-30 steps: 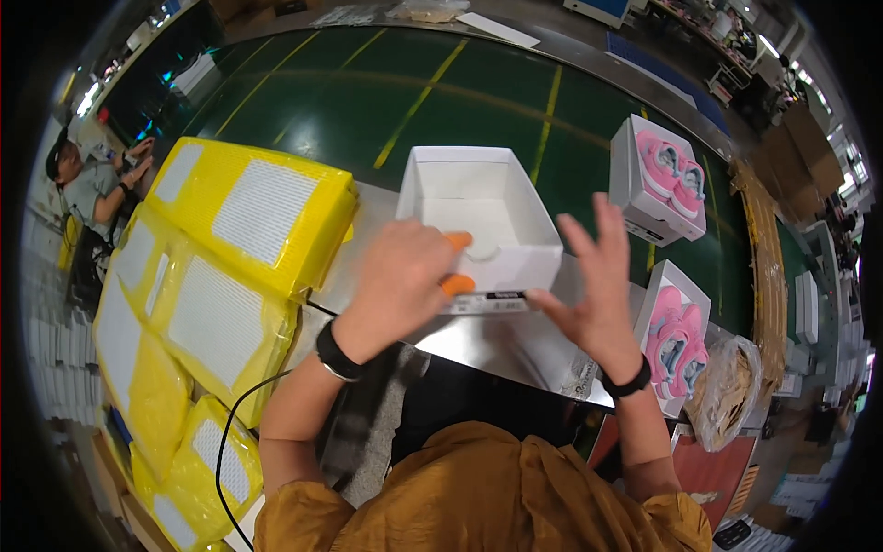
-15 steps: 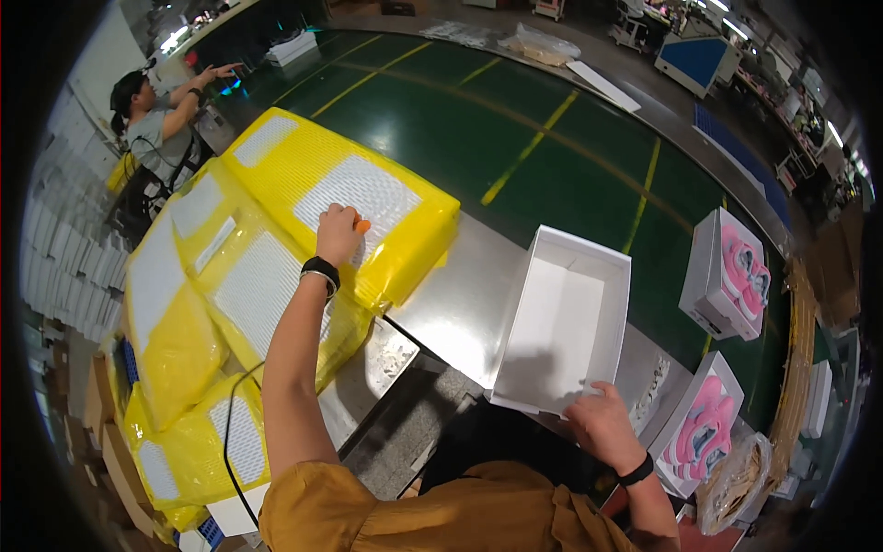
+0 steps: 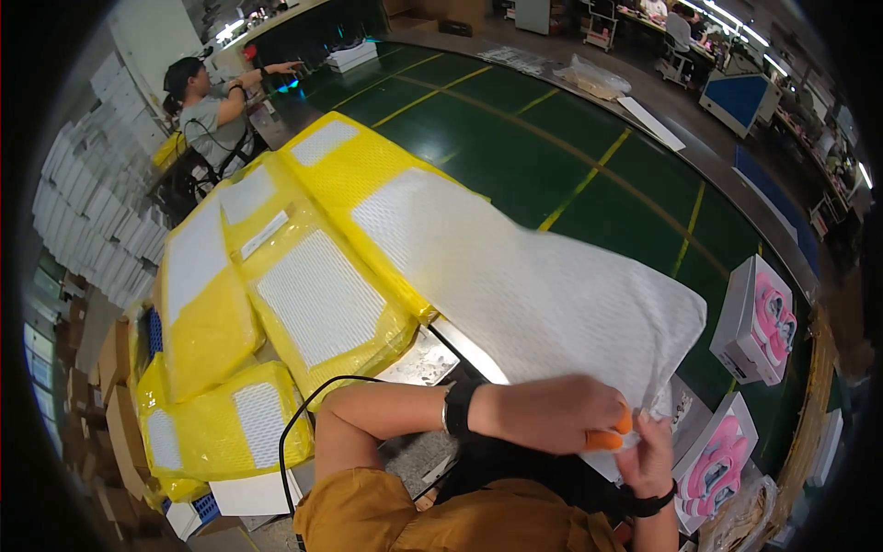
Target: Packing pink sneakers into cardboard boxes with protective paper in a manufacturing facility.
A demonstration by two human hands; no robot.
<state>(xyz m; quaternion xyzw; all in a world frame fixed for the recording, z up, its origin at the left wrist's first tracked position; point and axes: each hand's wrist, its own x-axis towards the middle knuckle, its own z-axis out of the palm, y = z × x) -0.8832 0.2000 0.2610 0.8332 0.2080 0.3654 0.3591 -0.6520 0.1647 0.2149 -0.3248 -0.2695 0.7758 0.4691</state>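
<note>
A thin white wrapping sheet [image 3: 552, 290] stretches from the top yellow pack [image 3: 317, 179] toward my right side. Its near right corner is gathered between my hands. My left hand [image 3: 579, 419], with orange covers on fingertips, pinches the bunched edge. Right beside it, my right hand [image 3: 648, 455] has its fingers closed on the same corner. The open white box seen earlier is hidden beneath the sheet. To the right, pink shoes [image 3: 717, 469] lie in a tilted white box [image 3: 747, 414].
Other yellow plastic-wrapped packs [image 3: 207, 322] cover the left side. Another box [image 3: 736, 322] with pink shoes stands on the green table [image 3: 515, 138] at right. Crumpled clear plastic [image 3: 750, 515] lies near right. A co-worker [image 3: 212, 115] sits at the far left.
My left hand has come from the top yellow pack across to my right hand, drawing the white sheet over the open box. My right hand has left the box's rim and grips the sheet.
</note>
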